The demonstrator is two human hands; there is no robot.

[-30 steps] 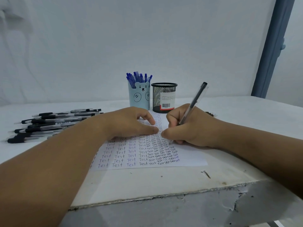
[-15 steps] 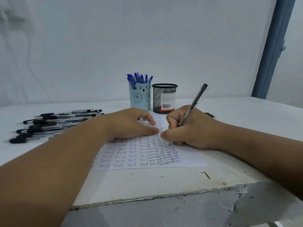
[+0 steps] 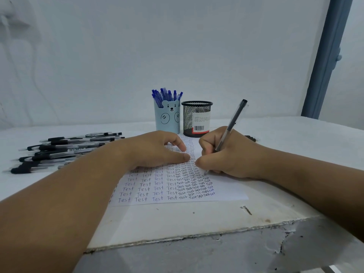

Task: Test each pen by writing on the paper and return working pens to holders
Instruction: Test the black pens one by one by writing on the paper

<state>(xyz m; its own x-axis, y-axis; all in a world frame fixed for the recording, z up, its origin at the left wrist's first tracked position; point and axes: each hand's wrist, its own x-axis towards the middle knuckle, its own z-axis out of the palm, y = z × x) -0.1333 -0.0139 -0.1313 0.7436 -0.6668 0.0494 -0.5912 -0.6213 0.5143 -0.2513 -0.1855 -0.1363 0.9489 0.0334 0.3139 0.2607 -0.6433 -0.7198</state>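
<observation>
The right hand (image 3: 232, 156) grips a clear black-capped pen (image 3: 231, 126), tip down on the sheet of paper (image 3: 226, 189) covered in "Test" rows. The left hand (image 3: 155, 150) rests flat on the paper, fingers relaxed. Behind stand a blue bear holder (image 3: 167, 119) full of blue pens and a black mesh holder (image 3: 197, 119).

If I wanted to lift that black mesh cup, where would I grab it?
Probably from above, by the mesh cup's round rim or upper wall: it stands upright with its mouth open. Come from its right side, since the bear holder stands close on its left and the right hand writes in front.
</observation>
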